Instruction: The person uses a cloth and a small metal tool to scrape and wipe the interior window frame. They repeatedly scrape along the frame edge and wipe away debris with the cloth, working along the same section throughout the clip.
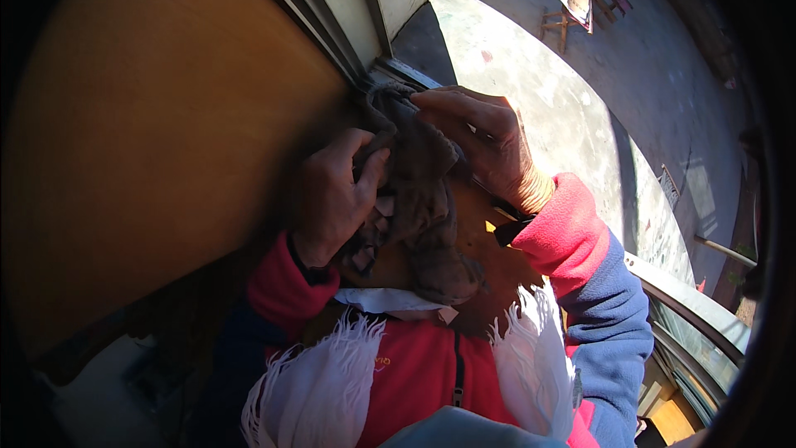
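Observation:
A crumpled grey-brown cloth, perhaps a garment, lies bunched in front of my chest, partly in shadow. Its upper left fold is pinched between the thumb and fingers of my left hand. On the other side, my right hand grips the cloth's top edge with its fingertips, near the window frame. The lower end of the cloth droops onto a brown wooden surface. Small pinkish pieces on dark material show beside the cloth, below my left hand; what they are is hard to tell.
A wooden panel fills the left side. Metal framing rises beyond my hands. White paper lies close against my jacket. Outside, on sunlit concrete, a wooden stool bears a stack of papers or card.

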`<state>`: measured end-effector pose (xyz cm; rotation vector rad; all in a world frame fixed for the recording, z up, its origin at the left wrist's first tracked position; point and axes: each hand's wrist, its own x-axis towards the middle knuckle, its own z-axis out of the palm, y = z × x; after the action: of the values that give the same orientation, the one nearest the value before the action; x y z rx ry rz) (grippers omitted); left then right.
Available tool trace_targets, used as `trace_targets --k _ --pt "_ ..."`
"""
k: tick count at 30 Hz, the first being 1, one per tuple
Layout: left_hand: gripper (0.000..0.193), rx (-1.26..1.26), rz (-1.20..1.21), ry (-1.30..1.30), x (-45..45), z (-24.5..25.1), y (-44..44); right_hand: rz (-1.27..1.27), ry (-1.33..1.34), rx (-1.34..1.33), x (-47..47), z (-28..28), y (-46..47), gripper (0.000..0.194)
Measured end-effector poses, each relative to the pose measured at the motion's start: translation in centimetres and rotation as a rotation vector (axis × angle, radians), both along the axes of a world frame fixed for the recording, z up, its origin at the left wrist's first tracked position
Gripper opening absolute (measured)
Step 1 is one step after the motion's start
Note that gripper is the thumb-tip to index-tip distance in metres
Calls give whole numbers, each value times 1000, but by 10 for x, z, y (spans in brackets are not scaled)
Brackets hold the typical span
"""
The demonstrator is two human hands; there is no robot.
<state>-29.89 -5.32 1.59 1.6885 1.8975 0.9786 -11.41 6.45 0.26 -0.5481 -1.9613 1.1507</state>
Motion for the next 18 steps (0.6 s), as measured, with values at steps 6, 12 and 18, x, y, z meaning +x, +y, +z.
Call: trace_targets --k 6,12,18 --pt "11 78 76 115 -7 -3 10 -56 -1 -251 -41 -5 15 18" --pt "12 66 63 165 -6 -8 6 -7 -153 -302 -32 4 22 19" --pt "11 -81 5 45 -6 -7 -2 6 -183 -498 4 9 17 15"
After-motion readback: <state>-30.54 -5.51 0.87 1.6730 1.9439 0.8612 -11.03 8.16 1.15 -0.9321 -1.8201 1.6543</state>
